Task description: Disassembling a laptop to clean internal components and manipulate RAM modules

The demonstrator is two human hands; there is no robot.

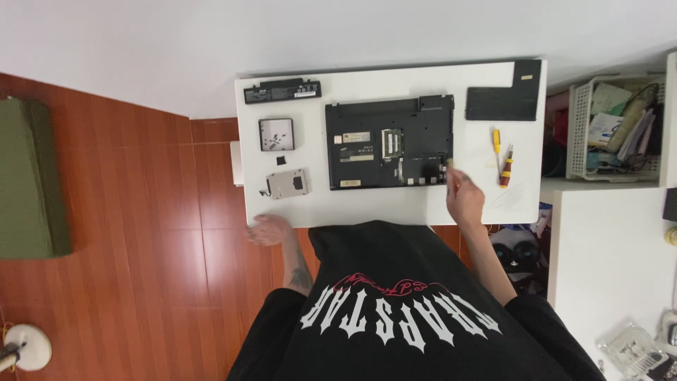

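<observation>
At frame centre the upturned laptop [389, 142] lies on the desk [395, 208], already stripped of battery [282, 91], cover panel [503, 103] and drive [288, 183]; further parts remain fitted. The right hand [465, 197] is pinched on something small, too small to identify, at its lower right corner, while the left hand [266, 230] is spread, empty, at the desk's lower left edge.

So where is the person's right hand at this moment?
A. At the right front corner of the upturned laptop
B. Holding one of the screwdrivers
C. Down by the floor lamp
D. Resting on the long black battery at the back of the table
A. The right hand sits at the right front corner of the upturned laptop, pinching something small; both screwdrivers lie apart on the white table.
</observation>
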